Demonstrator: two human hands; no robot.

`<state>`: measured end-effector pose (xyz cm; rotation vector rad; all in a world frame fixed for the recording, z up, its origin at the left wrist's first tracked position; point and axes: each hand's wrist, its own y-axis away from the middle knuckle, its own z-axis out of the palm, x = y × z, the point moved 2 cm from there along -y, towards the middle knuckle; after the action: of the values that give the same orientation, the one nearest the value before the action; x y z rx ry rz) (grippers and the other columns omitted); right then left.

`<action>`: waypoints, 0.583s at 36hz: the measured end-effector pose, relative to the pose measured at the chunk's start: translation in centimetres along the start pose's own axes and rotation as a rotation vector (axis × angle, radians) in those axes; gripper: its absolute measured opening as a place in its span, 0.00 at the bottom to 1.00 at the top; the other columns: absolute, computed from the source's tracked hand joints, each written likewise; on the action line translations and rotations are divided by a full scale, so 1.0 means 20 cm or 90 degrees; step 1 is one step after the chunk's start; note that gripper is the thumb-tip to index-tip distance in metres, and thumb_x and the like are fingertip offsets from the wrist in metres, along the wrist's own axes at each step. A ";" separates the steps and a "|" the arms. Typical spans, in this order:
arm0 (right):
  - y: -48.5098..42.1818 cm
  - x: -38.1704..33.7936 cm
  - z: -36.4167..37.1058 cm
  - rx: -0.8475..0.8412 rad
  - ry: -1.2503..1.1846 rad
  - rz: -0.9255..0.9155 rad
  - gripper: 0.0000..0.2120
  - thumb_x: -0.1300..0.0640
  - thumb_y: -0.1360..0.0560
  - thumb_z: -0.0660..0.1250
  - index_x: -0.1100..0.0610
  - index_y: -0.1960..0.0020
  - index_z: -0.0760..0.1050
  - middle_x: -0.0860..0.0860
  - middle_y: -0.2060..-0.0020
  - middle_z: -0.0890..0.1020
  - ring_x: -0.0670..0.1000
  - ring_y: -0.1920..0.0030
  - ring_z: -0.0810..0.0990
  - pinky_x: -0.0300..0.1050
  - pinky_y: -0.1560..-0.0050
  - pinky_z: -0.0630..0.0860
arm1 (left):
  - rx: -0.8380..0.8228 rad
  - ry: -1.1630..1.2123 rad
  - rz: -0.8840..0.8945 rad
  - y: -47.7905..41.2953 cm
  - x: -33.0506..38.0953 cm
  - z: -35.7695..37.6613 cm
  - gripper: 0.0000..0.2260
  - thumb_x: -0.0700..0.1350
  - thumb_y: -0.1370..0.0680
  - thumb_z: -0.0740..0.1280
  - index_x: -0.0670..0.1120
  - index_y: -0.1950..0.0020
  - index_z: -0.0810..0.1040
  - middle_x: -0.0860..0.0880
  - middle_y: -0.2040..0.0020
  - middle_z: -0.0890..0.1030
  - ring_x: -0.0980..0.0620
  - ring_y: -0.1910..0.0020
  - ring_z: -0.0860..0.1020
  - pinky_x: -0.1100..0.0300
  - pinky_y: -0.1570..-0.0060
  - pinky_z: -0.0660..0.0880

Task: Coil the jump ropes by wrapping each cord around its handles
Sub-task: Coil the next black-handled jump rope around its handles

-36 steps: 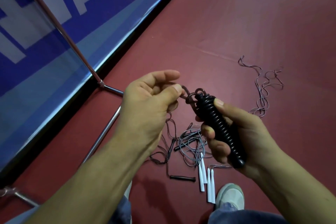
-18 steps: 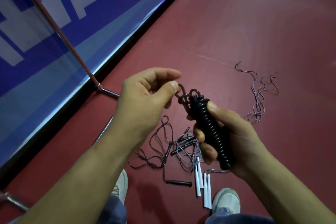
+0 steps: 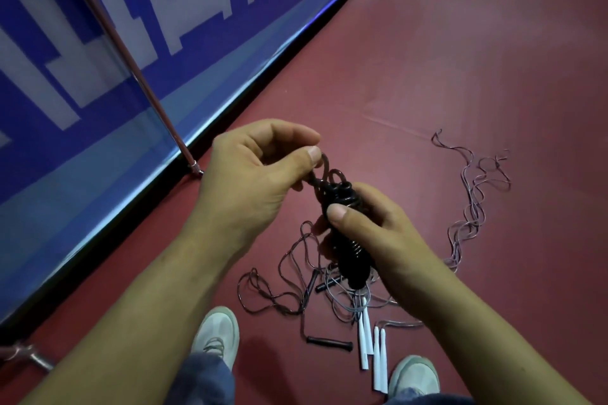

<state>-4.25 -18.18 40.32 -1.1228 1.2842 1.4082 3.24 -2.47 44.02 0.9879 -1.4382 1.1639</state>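
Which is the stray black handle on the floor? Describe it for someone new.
On the red floor, look between the left shoe and right shoe. The stray black handle lies crosswise there, just left of the white handles. Unlike the black handles up in the cord tangle, it lies alone below it.

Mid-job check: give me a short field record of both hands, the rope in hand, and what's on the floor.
left hand: pinches the cord end above the coiled black rope
right hand: grips the coiled black rope round its middle
wrap: cord wound along the handles, top loops loose
floor: uncoiled ropes lie tangled: black handle, white handles, loose grey cord to the right
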 end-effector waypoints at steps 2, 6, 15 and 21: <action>-0.01 -0.05 0.04 0.034 0.027 -0.039 0.14 0.47 0.27 0.74 0.49 0.44 0.79 0.60 0.53 0.84 0.59 0.56 0.85 0.63 0.47 0.81 | 0.002 -0.006 0.011 0.00 0.05 -0.03 0.05 0.36 0.25 0.74 0.45 0.51 0.85 0.47 0.60 0.86 0.54 0.66 0.82 0.62 0.62 0.78; -0.04 -0.21 0.18 0.062 0.045 -0.131 0.15 0.52 0.26 0.75 0.48 0.41 0.78 0.56 0.54 0.83 0.66 0.52 0.82 0.64 0.51 0.80 | -0.006 -0.042 0.043 -0.01 0.23 -0.15 0.05 0.37 0.23 0.73 0.45 0.51 0.85 0.45 0.61 0.85 0.51 0.66 0.80 0.57 0.61 0.79; -0.08 -0.68 0.56 -0.025 0.080 -0.229 0.07 0.55 0.23 0.73 0.54 0.49 0.76 0.44 0.70 0.78 0.42 0.70 0.75 0.33 0.71 0.71 | -0.112 -0.071 0.027 -0.03 0.76 -0.53 0.10 0.35 0.18 0.64 0.43 0.48 0.85 0.44 0.58 0.84 0.51 0.62 0.80 0.61 0.57 0.78; -0.12 -1.00 0.88 -0.095 0.065 -0.259 0.10 0.51 0.21 0.71 0.57 0.54 0.75 0.54 0.70 0.73 0.53 0.70 0.71 0.46 0.70 0.69 | -0.116 -0.213 0.063 0.01 1.20 -0.88 0.09 0.35 0.20 0.68 0.43 0.45 0.85 0.44 0.54 0.87 0.50 0.55 0.85 0.58 0.51 0.81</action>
<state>0.98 -1.27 60.33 -1.4774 0.9598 1.1651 2.59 14.62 68.43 1.0251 -1.8424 0.9468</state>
